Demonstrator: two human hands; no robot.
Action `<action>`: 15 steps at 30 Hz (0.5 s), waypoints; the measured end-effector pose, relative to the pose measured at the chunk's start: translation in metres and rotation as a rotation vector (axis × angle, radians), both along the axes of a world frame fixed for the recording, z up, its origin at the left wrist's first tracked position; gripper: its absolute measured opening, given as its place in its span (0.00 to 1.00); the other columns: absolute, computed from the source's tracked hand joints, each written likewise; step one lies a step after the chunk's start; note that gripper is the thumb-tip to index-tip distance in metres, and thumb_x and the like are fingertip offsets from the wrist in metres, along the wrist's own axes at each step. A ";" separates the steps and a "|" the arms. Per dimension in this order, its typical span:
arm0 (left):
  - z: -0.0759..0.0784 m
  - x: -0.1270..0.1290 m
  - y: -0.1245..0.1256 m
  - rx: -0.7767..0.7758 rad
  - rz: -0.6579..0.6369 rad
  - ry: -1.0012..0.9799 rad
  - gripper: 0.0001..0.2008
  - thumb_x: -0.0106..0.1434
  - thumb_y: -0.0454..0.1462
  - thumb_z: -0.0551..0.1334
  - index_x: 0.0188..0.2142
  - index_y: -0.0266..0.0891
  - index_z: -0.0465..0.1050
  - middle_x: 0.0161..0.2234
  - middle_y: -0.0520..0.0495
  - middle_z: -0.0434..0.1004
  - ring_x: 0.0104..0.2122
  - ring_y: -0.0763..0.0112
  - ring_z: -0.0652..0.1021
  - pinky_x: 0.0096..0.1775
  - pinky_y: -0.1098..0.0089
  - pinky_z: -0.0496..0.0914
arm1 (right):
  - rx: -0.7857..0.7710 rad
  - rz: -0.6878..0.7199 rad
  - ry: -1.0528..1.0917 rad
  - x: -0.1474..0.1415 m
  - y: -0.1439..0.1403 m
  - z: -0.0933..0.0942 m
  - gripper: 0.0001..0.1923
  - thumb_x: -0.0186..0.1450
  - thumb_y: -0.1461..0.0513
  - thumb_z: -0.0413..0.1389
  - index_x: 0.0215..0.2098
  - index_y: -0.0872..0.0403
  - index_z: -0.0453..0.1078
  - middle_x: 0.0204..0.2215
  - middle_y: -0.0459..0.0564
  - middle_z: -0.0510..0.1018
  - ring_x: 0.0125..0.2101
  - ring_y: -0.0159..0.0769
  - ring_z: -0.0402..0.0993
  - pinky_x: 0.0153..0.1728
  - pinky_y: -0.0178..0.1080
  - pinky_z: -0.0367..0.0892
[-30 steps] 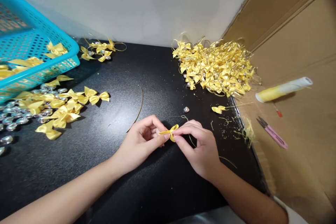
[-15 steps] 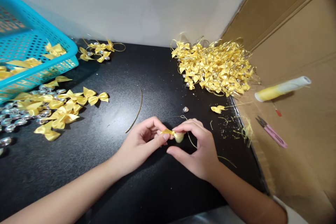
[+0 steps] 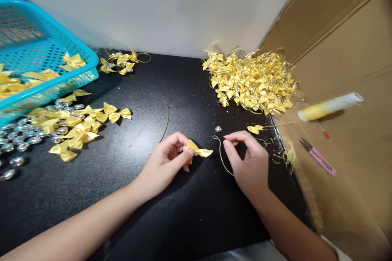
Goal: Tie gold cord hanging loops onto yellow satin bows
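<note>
Left hand [image 3: 167, 163] grip pinched 1 yellow bow [image 3: 198, 150] just above the black surface [image 3: 159, 220]; right hand [image 3: 249, 163], beside it, pinched a thin gold cord [image 3: 221, 155]; finished-bow pile [image 3: 252, 81] lay beyond.

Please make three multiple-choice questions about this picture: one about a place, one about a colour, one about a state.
1. Where does the large heap of bows lie?
A. in the basket
B. at the far right of the black table
C. on the cardboard

2. What colour is the basket?
A. blue
B. red
C. white

3. What does the left hand do?
A. lies flat and open
B. pinches one yellow bow
C. holds the snips

Answers: B, the heap rests on the black table near the wall; A, its mesh walls are blue; B, the fingertips grip the yellow bow.
</note>
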State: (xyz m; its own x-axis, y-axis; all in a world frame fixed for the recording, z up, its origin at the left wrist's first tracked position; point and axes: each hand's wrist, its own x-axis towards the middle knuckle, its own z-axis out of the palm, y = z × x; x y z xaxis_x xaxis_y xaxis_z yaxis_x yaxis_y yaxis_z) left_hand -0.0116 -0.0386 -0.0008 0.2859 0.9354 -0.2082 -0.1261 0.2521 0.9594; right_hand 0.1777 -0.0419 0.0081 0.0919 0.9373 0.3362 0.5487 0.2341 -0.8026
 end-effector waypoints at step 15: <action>0.003 0.002 -0.007 0.435 -0.342 0.352 0.06 0.54 0.28 0.58 0.26 0.38 0.71 0.22 0.54 0.68 0.22 0.76 0.66 0.26 0.75 0.61 | -0.004 0.057 -0.551 0.002 0.010 -0.019 0.07 0.63 0.62 0.60 0.40 0.48 0.73 0.42 0.50 0.76 0.42 0.45 0.68 0.43 0.49 0.59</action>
State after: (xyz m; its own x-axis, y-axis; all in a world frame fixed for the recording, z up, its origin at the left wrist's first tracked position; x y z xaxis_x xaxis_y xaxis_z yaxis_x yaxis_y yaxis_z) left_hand -0.0095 -0.0454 0.0025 0.5661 0.8236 0.0329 0.2330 -0.1982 0.9521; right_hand 0.1796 -0.0316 -0.0104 -0.1475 0.9370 0.3167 0.8741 0.2733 -0.4016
